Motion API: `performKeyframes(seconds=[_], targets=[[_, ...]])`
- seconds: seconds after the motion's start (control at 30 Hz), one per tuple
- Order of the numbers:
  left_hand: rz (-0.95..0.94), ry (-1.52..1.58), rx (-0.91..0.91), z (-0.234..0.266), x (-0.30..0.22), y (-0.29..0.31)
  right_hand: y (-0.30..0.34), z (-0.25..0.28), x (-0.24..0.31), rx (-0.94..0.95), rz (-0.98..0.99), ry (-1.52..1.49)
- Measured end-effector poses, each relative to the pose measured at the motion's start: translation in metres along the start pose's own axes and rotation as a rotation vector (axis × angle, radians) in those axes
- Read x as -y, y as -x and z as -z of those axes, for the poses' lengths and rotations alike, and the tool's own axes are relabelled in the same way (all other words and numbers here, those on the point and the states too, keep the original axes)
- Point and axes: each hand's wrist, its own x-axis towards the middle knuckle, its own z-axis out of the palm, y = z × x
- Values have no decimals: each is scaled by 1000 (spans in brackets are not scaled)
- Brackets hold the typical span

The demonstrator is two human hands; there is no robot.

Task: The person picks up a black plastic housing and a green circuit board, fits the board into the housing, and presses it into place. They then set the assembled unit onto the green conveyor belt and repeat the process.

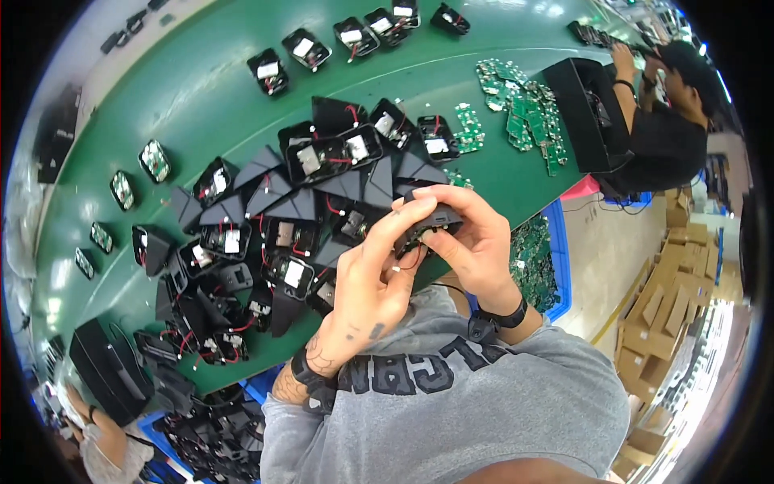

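Observation:
A small black plastic housing (442, 217) is held up between my two hands, close to my body at the table's near edge. My left hand (373, 270) grips its left side, fingers over the top. The right hand (477, 242) closes on the other side, with its thumb pressed into the open underside. A bit of circuit board seems to show by that thumb, mostly hidden by fingers. Thin wires with a white connector dangle under the left fingers. Just beyond my hands lies a pile of similar black housings (343, 187) with white-labelled parts and red wires inside.
Green circuit boards (528, 117) lie at the right of the green table (242, 121). Blue bins (562, 270) of boards and black parts stand below its edge. Black boxes (568, 113) sit at both sides. One co-worker (661, 137) works at right, another (113, 444) at lower left.

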Motion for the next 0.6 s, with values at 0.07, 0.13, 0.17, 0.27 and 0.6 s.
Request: performKeyframes(seconds=[0.07,0.13,0.17,0.27,0.6], targets=[[-121,-228,29,-5,-7,-9,2,11,-3,-59,96,47],[-63,-333,84,-2,-22,-12,-2,23,9,-262,15,-39],[63,-257,82,4,-29,-9,-4,39,5,-378,-19,-80],[138,-244,-54,29,-22,-3,1,105,-21,-470,-73,265],[89,-576,-459,82,-33,2,-16,123,-22,-424,153,1161]])
